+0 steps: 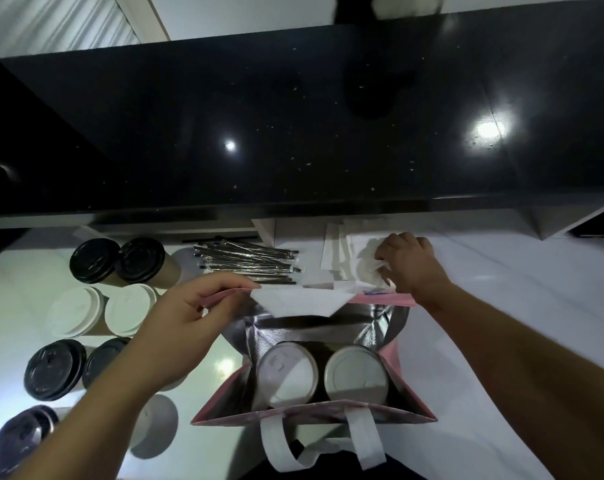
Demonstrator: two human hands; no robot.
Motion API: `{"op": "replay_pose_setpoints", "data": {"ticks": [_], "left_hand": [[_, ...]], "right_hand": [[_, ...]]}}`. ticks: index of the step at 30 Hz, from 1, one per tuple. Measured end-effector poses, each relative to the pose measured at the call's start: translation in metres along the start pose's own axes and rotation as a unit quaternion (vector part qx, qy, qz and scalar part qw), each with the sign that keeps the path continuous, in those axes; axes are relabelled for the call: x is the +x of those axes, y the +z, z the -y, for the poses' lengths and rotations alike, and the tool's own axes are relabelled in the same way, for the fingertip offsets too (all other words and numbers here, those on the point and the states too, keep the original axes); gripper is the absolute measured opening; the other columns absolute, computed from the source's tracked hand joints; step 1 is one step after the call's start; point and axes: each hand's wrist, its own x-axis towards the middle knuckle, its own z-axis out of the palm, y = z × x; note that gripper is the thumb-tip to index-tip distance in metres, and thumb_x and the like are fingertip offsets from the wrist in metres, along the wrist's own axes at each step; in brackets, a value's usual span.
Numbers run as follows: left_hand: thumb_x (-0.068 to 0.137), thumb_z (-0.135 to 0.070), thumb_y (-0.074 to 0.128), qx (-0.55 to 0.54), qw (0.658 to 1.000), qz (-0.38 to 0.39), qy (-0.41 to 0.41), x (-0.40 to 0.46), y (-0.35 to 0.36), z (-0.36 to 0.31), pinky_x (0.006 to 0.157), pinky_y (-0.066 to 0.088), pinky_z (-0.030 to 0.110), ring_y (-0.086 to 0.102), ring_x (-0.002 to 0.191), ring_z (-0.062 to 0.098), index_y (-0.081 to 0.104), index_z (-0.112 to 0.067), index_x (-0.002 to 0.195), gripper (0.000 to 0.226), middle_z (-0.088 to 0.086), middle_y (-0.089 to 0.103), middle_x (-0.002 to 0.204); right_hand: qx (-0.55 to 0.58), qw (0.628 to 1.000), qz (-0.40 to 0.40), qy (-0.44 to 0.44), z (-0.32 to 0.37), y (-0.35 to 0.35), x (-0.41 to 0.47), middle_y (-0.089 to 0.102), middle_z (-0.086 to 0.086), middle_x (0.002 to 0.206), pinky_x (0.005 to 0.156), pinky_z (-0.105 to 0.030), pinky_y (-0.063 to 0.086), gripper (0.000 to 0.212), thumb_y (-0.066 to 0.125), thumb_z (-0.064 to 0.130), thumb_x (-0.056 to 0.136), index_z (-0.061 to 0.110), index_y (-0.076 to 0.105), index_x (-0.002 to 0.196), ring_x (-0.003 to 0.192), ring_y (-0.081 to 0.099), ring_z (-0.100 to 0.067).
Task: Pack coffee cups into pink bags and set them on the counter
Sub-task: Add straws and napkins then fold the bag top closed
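Note:
A pink bag point(411, 403) with a silver lining stands open on the white table, white handles hanging toward me. Two white-lidded coffee cups point(288, 374) point(356, 377) stand side by side inside it. My left hand point(189, 310) pinches the bag's far left rim, holding it open. My right hand point(409, 263) grips a white paper napkin point(368, 268) just beyond the bag's far right rim. Another white napkin point(300, 301) lies draped over the far rim.
Left of the bag stand several lidded cups: black lids point(94, 260) at the back, white lids point(130, 308) in the middle, more black lids point(54, 368) nearer me. Wrapped straws point(248, 259) lie behind the bag. A glossy black counter point(293, 116) rises beyond.

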Motion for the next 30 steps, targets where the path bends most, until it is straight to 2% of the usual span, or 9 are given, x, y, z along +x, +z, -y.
{"op": "replay_pose_setpoints", "data": {"ticks": [6, 8, 10, 13, 17, 21, 25, 28, 30], "left_hand": [[0.091, -0.045, 0.064, -0.007, 1.0, -0.004, -0.009, 0.001, -0.002, 0.002, 0.09, 0.048, 0.027, 0.07, 0.11, 0.003, 0.078, -0.046, 0.104, 0.019, -0.015, 0.077, 0.111], [0.096, -0.042, 0.069, -0.003, 1.0, -0.004, -0.013, 0.001, -0.004, 0.005, 0.089, 0.051, 0.03, 0.071, 0.108, 0.002, 0.077, -0.045, 0.106, 0.013, -0.015, 0.078, 0.11], [0.093, -0.038, 0.064, -0.003, 1.0, -0.01, -0.012, 0.002, -0.004, 0.007, 0.088, 0.052, 0.032, 0.071, 0.106, 0.002, 0.077, -0.045, 0.107, 0.02, -0.015, 0.078, 0.109], [0.093, -0.039, 0.063, 0.005, 1.0, -0.02, -0.006, 0.001, -0.003, 0.009, 0.084, 0.05, 0.029, 0.07, 0.103, -0.002, 0.076, -0.049, 0.105, 0.021, -0.02, 0.077, 0.106], [0.102, -0.027, 0.066, 0.041, 0.999, -0.016, 0.012, 0.001, -0.004, 0.013, 0.075, 0.049, 0.025, 0.069, 0.092, -0.009, 0.074, -0.052, 0.106, 0.026, -0.025, 0.076, 0.101], [0.098, -0.021, 0.065, 0.083, 0.996, -0.015, 0.036, 0.002, -0.007, 0.01, 0.078, 0.05, 0.018, 0.067, 0.101, -0.01, 0.073, -0.052, 0.107, 0.032, -0.03, 0.073, 0.105], [0.096, -0.024, 0.063, 0.138, 0.989, -0.002, 0.051, 0.005, -0.005, 0.001, 0.08, 0.053, 0.021, 0.064, 0.102, -0.011, 0.069, -0.054, 0.108, 0.033, -0.036, 0.069, 0.106], [0.098, -0.03, 0.062, 0.123, 0.991, -0.015, 0.056, 0.009, -0.002, -0.003, 0.07, 0.051, 0.02, 0.064, 0.095, -0.01, 0.071, -0.055, 0.099, 0.027, -0.032, 0.071, 0.097], [0.1, -0.033, 0.06, 0.099, 0.994, -0.02, 0.051, 0.011, -0.001, -0.004, 0.074, 0.056, 0.027, 0.066, 0.094, -0.005, 0.072, -0.055, 0.099, 0.025, -0.029, 0.073, 0.097]], "right_hand": [[-0.004, 1.0, 0.002, 0.008, 0.002, -0.012, -0.002, 0.071, 0.005, 0.104, 0.099, -0.038, 0.03, 0.025, 0.068, 0.025, 0.086, 0.029, 0.066, 0.111, 0.112, 0.051, -0.022], [0.04, 0.999, -0.004, 0.02, -0.001, -0.019, -0.009, 0.07, 0.008, 0.104, 0.097, -0.037, 0.031, 0.024, 0.065, 0.029, 0.091, 0.032, 0.065, 0.115, 0.112, 0.054, -0.022], [0.085, 0.996, -0.019, 0.024, -0.004, -0.028, -0.019, 0.071, 0.006, 0.098, 0.088, -0.036, 0.035, 0.015, 0.061, 0.031, 0.095, 0.031, 0.07, 0.107, 0.106, 0.059, -0.026], [0.176, 0.981, -0.054, 0.063, -0.005, -0.044, -0.04, 0.073, -0.003, 0.107, 0.082, -0.035, 0.047, 0.023, 0.062, 0.031, 0.098, 0.02, 0.074, 0.113, 0.099, 0.064, -0.029], [0.259, 0.956, -0.081, 0.11, -0.001, -0.07, -0.073, 0.068, 0.006, 0.099, 0.067, -0.028, 0.044, 0.022, 0.064, 0.034, 0.098, 0.024, 0.071, 0.116, 0.087, 0.064, -0.018], [0.348, 0.918, -0.138, 0.131, 0.015, -0.116, -0.111, 0.064, 0.014, 0.106, 0.071, -0.024, 0.053, 0.029, 0.064, 0.035, 0.098, 0.028, 0.065, 0.126, 0.083, 0.061, -0.003], [0.371, 0.919, -0.136, -0.008, 0.051, -0.195, -0.163, 0.068, 0.026, 0.096, 0.064, -0.011, 0.056, 0.015, 0.057, 0.054, 0.091, 0.046, 0.066, 0.101, 0.09, 0.066, 0.003], [0.257, 0.957, -0.052, -0.127, 0.091, -0.235, -0.192, 0.069, 0.024, 0.098, 0.072, -0.017, 0.057, 0.022, 0.053, 0.055, 0.091, 0.046, 0.066, 0.106, 0.089, 0.069, -0.001], [0.13, 0.978, -0.032, -0.158, 0.12, -0.232, -0.195, 0.069, 0.019, 0.09, 0.061, -0.024, 0.058, 0.023, 0.051, 0.049, 0.089, 0.044, 0.061, 0.109, 0.079, 0.067, -0.004]]}}
